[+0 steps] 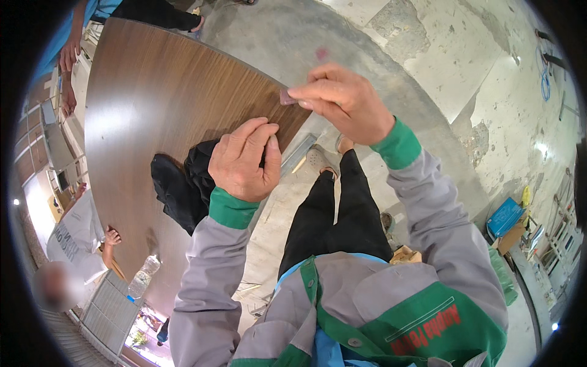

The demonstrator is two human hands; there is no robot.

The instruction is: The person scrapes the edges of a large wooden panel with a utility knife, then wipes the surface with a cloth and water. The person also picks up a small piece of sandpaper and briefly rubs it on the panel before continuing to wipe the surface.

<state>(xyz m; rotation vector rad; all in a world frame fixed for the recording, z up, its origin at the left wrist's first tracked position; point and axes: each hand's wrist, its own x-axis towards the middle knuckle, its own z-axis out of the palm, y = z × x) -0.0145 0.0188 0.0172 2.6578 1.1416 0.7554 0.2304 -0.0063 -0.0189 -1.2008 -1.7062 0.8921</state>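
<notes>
A large brown wood-grain tabletop (159,79) with a curved edge spreads out in front of me and to my left. Near its right edge, my right hand (348,101) pinches a small, flat reddish-brown piece (286,97) between thumb and fingertips; its exact kind does not show. My left hand (244,159) is over the same edge, palm down, fingers loosely bent with nothing visible in them. Partly hidden behind that hand, a crumpled black cloth (174,183) lies on the tabletop.
A clear plastic bottle (144,277) lies by the tabletop's near left edge. One person's hand (112,236) touches the left rim; another person's arms (70,55) hang at the far left. Worn concrete floor (422,73) stretches right, with a blue package (505,217) and boxes.
</notes>
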